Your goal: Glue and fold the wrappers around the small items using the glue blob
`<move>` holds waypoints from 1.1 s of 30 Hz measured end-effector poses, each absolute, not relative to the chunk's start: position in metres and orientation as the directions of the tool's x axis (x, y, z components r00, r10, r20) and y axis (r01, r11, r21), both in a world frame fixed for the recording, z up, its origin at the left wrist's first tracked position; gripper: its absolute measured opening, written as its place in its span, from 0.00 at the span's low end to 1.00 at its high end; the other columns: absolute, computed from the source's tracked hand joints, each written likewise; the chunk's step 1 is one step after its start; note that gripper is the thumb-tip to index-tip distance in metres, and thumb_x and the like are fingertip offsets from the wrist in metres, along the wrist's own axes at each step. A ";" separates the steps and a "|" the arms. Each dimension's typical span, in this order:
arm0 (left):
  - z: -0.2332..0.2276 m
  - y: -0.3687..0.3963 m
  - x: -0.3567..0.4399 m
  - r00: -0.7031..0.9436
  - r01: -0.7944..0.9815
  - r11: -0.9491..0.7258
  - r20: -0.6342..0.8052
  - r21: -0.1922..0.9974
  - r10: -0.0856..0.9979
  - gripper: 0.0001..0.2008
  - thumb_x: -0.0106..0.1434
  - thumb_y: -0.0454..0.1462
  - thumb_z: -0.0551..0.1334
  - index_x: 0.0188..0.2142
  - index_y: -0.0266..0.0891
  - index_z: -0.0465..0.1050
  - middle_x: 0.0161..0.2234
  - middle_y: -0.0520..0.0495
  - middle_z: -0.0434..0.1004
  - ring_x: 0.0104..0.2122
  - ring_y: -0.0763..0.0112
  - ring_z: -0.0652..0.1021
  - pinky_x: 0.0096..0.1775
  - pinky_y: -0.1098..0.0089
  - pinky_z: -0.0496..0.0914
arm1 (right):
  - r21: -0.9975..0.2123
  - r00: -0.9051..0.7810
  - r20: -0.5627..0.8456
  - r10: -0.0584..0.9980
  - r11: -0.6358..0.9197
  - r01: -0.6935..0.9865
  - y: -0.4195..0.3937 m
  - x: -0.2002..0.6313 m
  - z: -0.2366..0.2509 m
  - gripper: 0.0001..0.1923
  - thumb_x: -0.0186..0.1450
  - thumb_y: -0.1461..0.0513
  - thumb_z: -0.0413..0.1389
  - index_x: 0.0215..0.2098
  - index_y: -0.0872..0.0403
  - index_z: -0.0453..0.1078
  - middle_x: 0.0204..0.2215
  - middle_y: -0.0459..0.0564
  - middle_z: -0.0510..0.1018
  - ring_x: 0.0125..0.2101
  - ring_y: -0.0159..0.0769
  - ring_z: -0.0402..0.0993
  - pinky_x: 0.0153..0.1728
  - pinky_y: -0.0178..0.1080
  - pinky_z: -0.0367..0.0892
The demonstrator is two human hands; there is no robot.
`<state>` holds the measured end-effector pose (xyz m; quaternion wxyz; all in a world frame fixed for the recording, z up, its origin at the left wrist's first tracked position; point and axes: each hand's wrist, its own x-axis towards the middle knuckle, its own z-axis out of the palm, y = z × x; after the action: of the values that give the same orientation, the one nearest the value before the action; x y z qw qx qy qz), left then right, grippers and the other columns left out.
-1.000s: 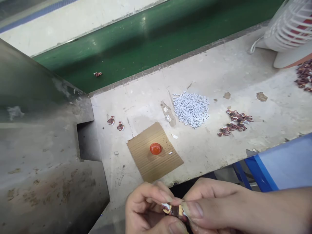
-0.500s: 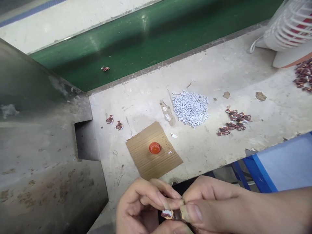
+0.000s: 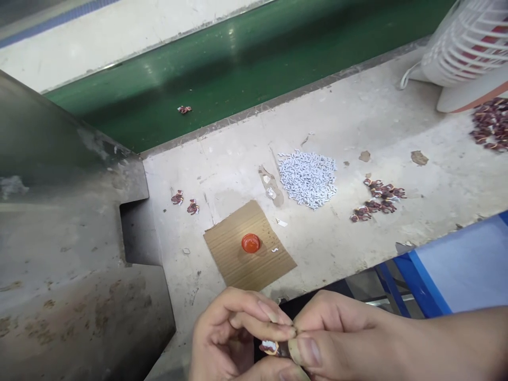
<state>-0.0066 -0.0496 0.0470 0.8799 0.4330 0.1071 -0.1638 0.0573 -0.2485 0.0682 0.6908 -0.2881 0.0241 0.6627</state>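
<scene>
My left hand point(image 3: 238, 336) and my right hand point(image 3: 341, 333) meet at the bottom of the view, both closed on one small brown figurine point(image 3: 270, 347). Its white and reddish-brown end with a yellow-orange band pokes out between my fingers; the rest is hidden. Beyond my hands lies a square of cardboard point(image 3: 234, 259) bearing a small orange-red cup point(image 3: 251, 243) and one white curved piece point(image 3: 275, 250). A heap of similar small white pieces point(image 3: 307, 179) is further back. Several brown figurines point(image 3: 379, 198) lie in a group to the right, and two more point(image 3: 184, 202) to the left.
A metal housing point(image 3: 79, 227) stands on the left. Behind the worktable point(image 3: 238, 153) runs a green conveyor belt point(image 3: 257, 63) carrying one figurine point(image 3: 184, 109). At right are a white basket point(image 3: 468, 47), a pile of figurines point(image 3: 492, 124) and a blue-framed surface point(image 3: 468, 264).
The figurine on the belt has shifted right. My fingers have moved slightly around the held figurine, which stays between both hands. The view has shifted a little.
</scene>
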 end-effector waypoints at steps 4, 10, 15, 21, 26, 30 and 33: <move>0.036 -0.041 -0.006 0.943 0.325 0.503 -0.235 0.801 -0.235 0.28 0.58 0.26 0.78 0.54 0.55 0.83 0.39 0.57 0.90 0.45 0.74 0.86 0.50 0.80 0.78 | -0.442 0.134 -0.428 0.894 -0.077 -0.894 -0.249 0.057 0.064 0.36 0.72 0.34 0.58 0.25 0.53 0.56 0.17 0.34 0.53 0.17 0.21 0.44 0.19 0.29 0.43; 0.028 -0.042 -0.007 0.962 0.268 0.486 -0.202 0.832 -0.185 0.29 0.58 0.27 0.78 0.55 0.55 0.82 0.38 0.57 0.90 0.45 0.74 0.86 0.52 0.79 0.78 | -0.440 0.168 -0.482 0.860 -0.072 -0.895 -0.246 0.053 0.062 0.36 0.70 0.32 0.58 0.27 0.53 0.61 0.15 0.34 0.56 0.15 0.23 0.46 0.16 0.30 0.43; 0.033 -0.060 0.006 0.987 0.163 0.555 -0.139 0.816 -0.087 0.20 0.56 0.33 0.81 0.46 0.53 0.85 0.36 0.57 0.90 0.40 0.75 0.87 0.45 0.81 0.80 | -0.578 0.212 -0.473 0.855 -0.119 -0.808 -0.247 0.062 0.075 0.37 0.71 0.30 0.53 0.29 0.53 0.58 0.21 0.37 0.55 0.21 0.24 0.49 0.21 0.28 0.49; 0.026 -0.077 0.010 0.987 -0.077 0.592 -0.024 0.802 0.161 0.16 0.54 0.39 0.83 0.42 0.48 0.85 0.32 0.56 0.90 0.34 0.76 0.86 0.39 0.81 0.79 | -0.601 0.231 -0.463 0.856 -0.112 -0.791 -0.255 0.063 0.074 0.37 0.71 0.29 0.51 0.33 0.54 0.64 0.23 0.39 0.59 0.22 0.25 0.52 0.20 0.28 0.50; 0.027 -0.080 0.003 0.985 -0.097 0.601 -0.010 0.793 0.171 0.17 0.57 0.41 0.81 0.44 0.49 0.83 0.33 0.56 0.90 0.34 0.75 0.85 0.43 0.78 0.78 | -0.532 0.260 -0.462 0.848 -0.031 -0.846 -0.253 0.055 0.069 0.34 0.71 0.33 0.57 0.32 0.54 0.64 0.22 0.38 0.59 0.22 0.24 0.53 0.25 0.28 0.54; 0.037 -0.085 0.003 0.974 -0.022 0.668 -0.133 0.744 0.181 0.16 0.58 0.41 0.80 0.44 0.46 0.83 0.34 0.56 0.90 0.35 0.78 0.83 0.43 0.81 0.75 | -0.499 0.304 -0.525 0.795 0.002 -0.867 -0.250 0.048 0.067 0.33 0.67 0.33 0.63 0.34 0.54 0.66 0.24 0.40 0.61 0.27 0.27 0.58 0.32 0.29 0.61; 0.036 -0.084 0.003 0.991 -0.040 0.681 -0.055 0.732 0.118 0.16 0.61 0.40 0.79 0.48 0.47 0.82 0.37 0.54 0.90 0.37 0.77 0.83 0.39 0.83 0.75 | -0.475 0.282 -0.540 0.793 -0.010 -0.880 -0.250 0.046 0.066 0.34 0.66 0.33 0.64 0.34 0.53 0.66 0.24 0.40 0.60 0.28 0.28 0.58 0.33 0.30 0.61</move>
<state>0.0033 -0.0844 0.0361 0.9154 0.3973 0.0491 0.0432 0.0461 -0.2501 0.0663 0.7011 -0.3865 0.0564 0.5965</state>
